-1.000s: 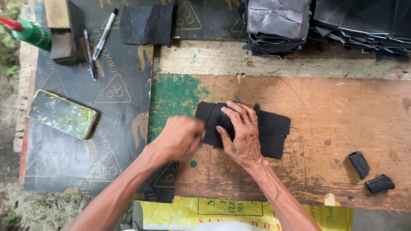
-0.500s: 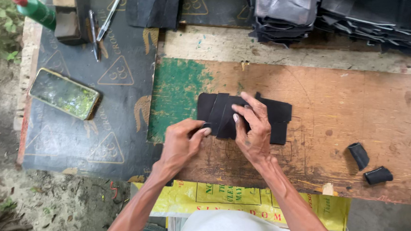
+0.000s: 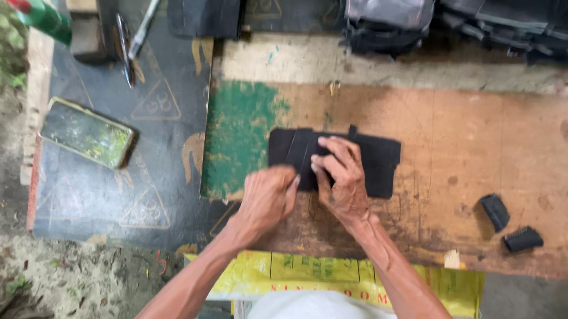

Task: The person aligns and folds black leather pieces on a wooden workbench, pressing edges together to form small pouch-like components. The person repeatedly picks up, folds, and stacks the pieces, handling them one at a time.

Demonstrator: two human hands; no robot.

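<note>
Now the right hand (image 3: 342, 179) lies flat w/ fingers spread on the black piece (image 3: 369, 161) mid-board, left hand (image 3: 267, 201) curled, pinching its near edge; piece looks partly folded, other black pieces (image 3: 476, 20) stacked far right.

Fabric piece (image 3: 363, 159) on wooden board (image 3: 482, 139), phone (image 3: 87, 133) left, two clips (image 3: 508, 226) right

A flat black rectangular piece of fabric-like material (image 3: 363, 159) lies spread on the worn brown wooden board, just right of the green painted patch. Faint upright creases cross its left part, a small tab sticks up from its top edge, and its lower middle is covered.
</note>
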